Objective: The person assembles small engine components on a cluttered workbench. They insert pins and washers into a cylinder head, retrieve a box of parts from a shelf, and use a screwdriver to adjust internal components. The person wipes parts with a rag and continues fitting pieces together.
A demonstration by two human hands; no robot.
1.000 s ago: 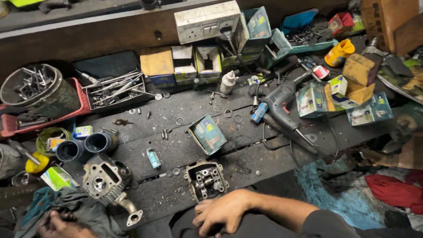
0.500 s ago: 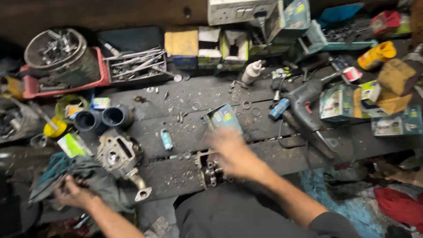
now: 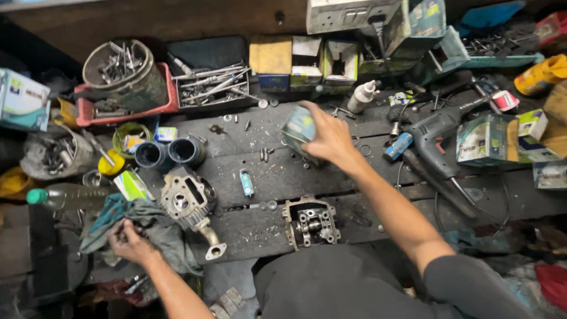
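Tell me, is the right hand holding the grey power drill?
No, the right hand grips a small teal box, while the drill lies untouched beside it.

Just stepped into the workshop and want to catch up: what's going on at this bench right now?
A person is working over a cluttered dark workbench. Their right hand is on a small teal box near the middle of the bench, blurred, so the grip is unclear. Their left hand rests on a grey-blue rag at the near left edge. A finned engine part lies beside the rag, and a cylinder head sits just in front of the person. A power drill lies to the right.
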